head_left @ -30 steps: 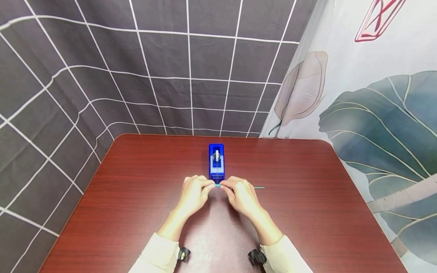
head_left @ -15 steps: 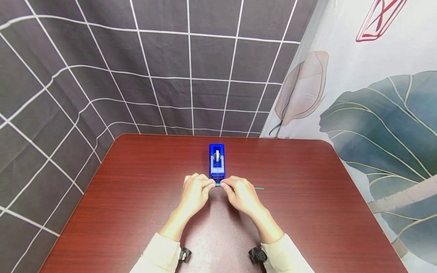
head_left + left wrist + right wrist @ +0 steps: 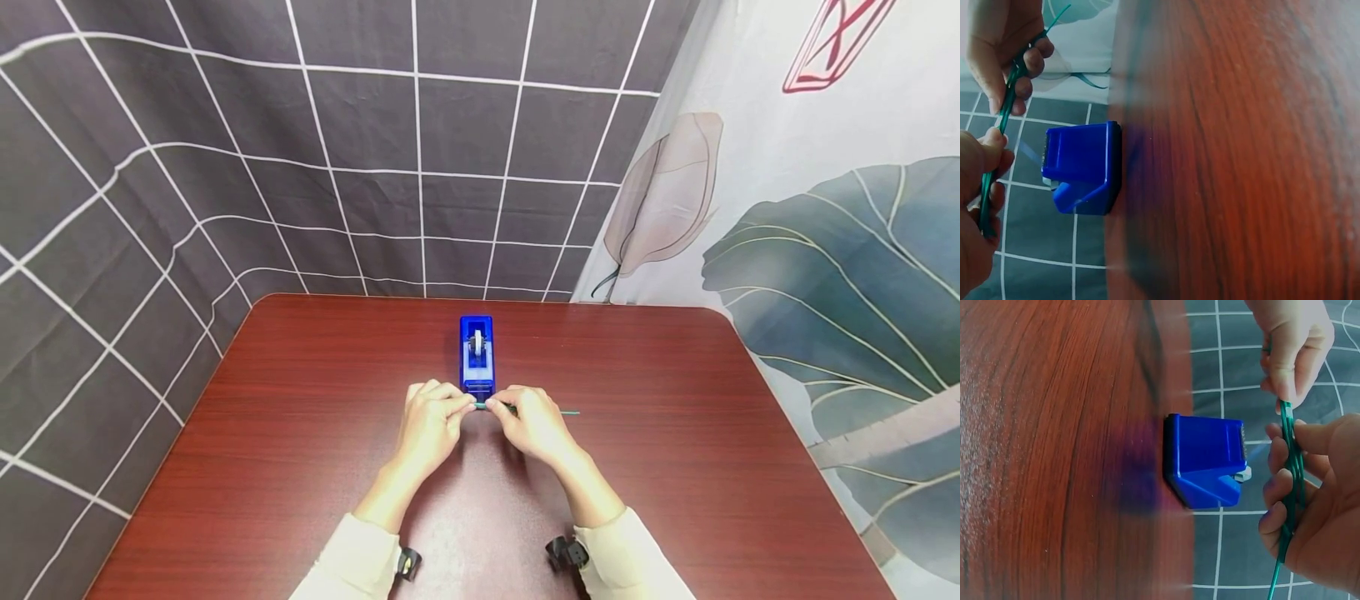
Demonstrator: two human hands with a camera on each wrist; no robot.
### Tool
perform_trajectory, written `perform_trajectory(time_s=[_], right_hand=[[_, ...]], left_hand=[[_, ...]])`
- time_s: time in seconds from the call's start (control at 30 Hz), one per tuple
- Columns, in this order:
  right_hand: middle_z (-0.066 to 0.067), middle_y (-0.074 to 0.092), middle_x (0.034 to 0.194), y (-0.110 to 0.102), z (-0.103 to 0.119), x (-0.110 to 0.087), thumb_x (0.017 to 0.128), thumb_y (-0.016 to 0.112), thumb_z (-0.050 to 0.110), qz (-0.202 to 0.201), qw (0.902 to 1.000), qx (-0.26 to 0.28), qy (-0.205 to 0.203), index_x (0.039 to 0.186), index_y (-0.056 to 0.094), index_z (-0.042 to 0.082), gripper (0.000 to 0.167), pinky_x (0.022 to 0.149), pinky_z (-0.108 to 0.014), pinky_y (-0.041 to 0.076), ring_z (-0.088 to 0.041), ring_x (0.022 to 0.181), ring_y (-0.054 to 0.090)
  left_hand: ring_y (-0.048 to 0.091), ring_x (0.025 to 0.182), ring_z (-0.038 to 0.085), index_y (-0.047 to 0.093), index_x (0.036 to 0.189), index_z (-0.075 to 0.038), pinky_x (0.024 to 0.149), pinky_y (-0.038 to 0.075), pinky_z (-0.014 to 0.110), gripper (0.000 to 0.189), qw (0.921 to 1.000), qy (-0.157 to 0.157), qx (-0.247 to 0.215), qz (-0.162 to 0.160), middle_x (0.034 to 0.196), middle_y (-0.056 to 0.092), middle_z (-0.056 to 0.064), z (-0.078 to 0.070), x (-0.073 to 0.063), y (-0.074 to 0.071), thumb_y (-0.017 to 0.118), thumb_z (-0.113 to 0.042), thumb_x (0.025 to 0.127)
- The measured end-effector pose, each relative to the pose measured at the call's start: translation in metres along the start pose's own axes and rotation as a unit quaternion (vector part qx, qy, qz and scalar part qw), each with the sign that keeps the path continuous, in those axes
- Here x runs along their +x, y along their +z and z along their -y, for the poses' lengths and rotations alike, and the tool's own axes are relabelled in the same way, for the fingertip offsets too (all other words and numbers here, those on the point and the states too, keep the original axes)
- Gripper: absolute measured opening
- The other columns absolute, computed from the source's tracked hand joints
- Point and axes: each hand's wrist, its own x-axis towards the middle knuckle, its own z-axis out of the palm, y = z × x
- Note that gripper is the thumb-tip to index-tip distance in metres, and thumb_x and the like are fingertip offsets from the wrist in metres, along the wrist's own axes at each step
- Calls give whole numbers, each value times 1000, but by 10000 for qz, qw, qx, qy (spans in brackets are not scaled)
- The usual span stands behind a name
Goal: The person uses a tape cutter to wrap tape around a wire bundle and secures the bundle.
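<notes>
A bundle of thin green cord [image 3: 1293, 462], folded into several strands, stretches between both hands above the table in front of the tape dispenser [image 3: 477, 358]. My left hand [image 3: 431, 421] pinches one end of the bundle between thumb and fingers. The other end is in the curled fingers of my right hand [image 3: 534, 423], and a single loose tail of cord sticks out past it to the right. Between the hands, a pale shiny patch shows on the bundle in the right wrist view. The dispenser is blue, with a roll of tape [image 3: 477, 342] in it.
The dispenser stands on a reddish-brown wooden table [image 3: 322, 367], its cutting edge facing the hands. A grey curtain [image 3: 465, 125] with white grid lines hangs behind the table, and a white leaf-patterned curtain [image 3: 750, 150] hangs at the right.
Both hands stay in front of the dispenser. The right fingers and thumb have shifted slightly on the cord, and the strands between the hands look closer together.
</notes>
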Motion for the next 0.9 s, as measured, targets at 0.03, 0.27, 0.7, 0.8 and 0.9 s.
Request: perform_trajectory(time_s=[0.03,0.27,0.7,0.8,0.9], right_hand=[[6,65,75,0,0,0,94,71,12,-16,10000,14,12,84,78,12,12,63,-33,47,-11,67,57],[8,67,77,1,0,-1,93,73,13,-166,9998,-54,-125,87,80,14,9,62,-30,49,-10,69,62],[9,63,76,2,-1,-2,88,77,10,-345,9982,-221,-428,87,80,13,4,60,-28,48,-8,66,58],[9,63,77,2,-1,-3,88,77,9,-422,9966,-308,-634,88,80,13,5,61,-29,49,-9,67,58],[9,63,77,3,-1,-3,89,76,9,-472,9954,-387,-744,88,79,13,5,61,-30,49,-9,67,58]], left_hand=[[60,73,18,82,88,-12,77,43,41,10,10000,65,23,-17,78,71,-4,1,0,0,83,-7,80],[60,73,18,82,91,-10,78,45,40,11,9987,404,298,-5,81,72,-4,6,-2,1,83,-11,80],[63,80,19,78,96,-15,78,44,39,10,9868,-33,813,1401,84,69,-5,-2,7,-11,68,-19,96],[65,81,20,77,95,-16,78,44,40,12,9834,-152,869,1587,85,70,-5,-3,9,-12,66,-20,98],[65,81,20,77,94,-16,77,44,40,12,9818,-220,862,1676,84,71,-5,-3,10,-12,66,-20,98]])
